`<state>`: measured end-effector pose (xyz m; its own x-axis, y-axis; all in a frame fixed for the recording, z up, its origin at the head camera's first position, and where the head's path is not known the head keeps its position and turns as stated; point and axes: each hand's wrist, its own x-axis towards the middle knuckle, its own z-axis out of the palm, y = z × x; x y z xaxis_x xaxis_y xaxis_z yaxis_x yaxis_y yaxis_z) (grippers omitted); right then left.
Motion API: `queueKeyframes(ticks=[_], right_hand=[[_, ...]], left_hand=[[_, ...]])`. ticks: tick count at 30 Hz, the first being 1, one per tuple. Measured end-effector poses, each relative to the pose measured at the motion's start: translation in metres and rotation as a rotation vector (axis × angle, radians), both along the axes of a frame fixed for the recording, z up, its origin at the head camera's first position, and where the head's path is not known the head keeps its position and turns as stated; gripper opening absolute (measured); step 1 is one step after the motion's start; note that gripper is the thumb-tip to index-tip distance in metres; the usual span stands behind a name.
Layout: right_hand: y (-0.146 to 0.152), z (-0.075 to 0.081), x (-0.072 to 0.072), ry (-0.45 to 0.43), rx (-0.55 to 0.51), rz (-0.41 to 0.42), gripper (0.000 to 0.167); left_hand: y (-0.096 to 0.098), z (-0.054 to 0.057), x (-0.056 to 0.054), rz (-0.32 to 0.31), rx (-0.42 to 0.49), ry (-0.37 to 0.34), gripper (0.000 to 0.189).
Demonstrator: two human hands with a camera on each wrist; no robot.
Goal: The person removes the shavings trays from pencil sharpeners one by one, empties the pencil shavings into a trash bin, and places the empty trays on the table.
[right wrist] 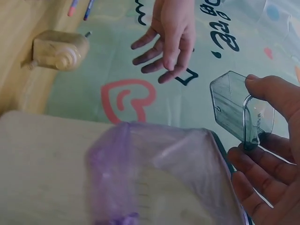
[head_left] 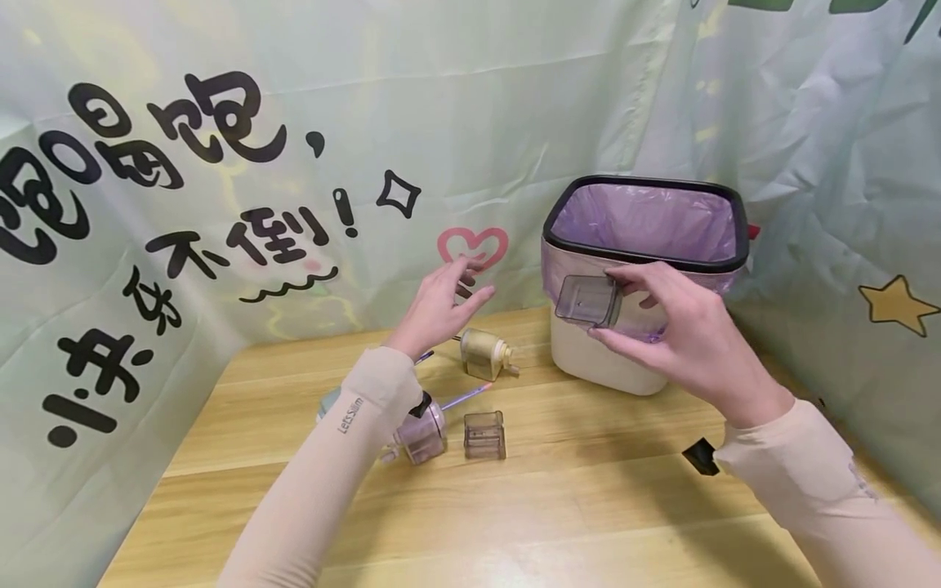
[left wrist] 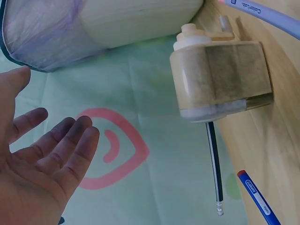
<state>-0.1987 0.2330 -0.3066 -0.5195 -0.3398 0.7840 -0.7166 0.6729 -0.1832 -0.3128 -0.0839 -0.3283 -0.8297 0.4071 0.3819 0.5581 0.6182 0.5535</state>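
My right hand [head_left: 680, 331] pinches a clear grey plastic shavings drawer [head_left: 586, 300] between thumb and fingers, in front of the bin's rim. In the right wrist view the drawer [right wrist: 229, 110] looks see-through, tilted, with its walls visible. My left hand [head_left: 444, 302] hovers with nothing in it, fingers loosely spread and fingertips darkly smudged in the left wrist view. Below it stands a cream crank pencil sharpener [head_left: 483, 354], a black pencil [left wrist: 214, 164] stuck in its front. Nearer lies a purple crank sharpener [head_left: 424, 433], partly behind my left sleeve. Beside it sits another grey plastic drawer [head_left: 484, 435].
A white bin [head_left: 599, 351] with a black rim and purple liner [head_left: 647, 216] stands at the back right. A purple marker [head_left: 466, 397] and a blue pen [left wrist: 258, 199] lie near the sharpeners. Printed cloth [head_left: 470, 106] hangs behind the wooden table [head_left: 515, 523].
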Motion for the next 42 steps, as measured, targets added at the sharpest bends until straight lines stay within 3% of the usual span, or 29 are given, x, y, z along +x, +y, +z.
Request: queueKeyframes(ticks=[9, 26, 42], right_hand=[[-0.008, -0.024, -0.004, -0.062, 0.002, 0.056, 0.068], [-0.022, -0.069, -0.009, -0.233, 0.040, 0.031, 0.059], [-0.031, -0.101, -0.018, -0.453, 0.046, 0.041, 0.058]], left_hand=[[-0.004, -0.002, 0.000, 0.004, -0.037, -0.026, 0.049], [-0.013, -0.007, 0.005, 0.006, -0.067, -0.046, 0.045], [-0.026, -0.010, 0.011, 0.035, -0.060, -0.070, 0.044]])
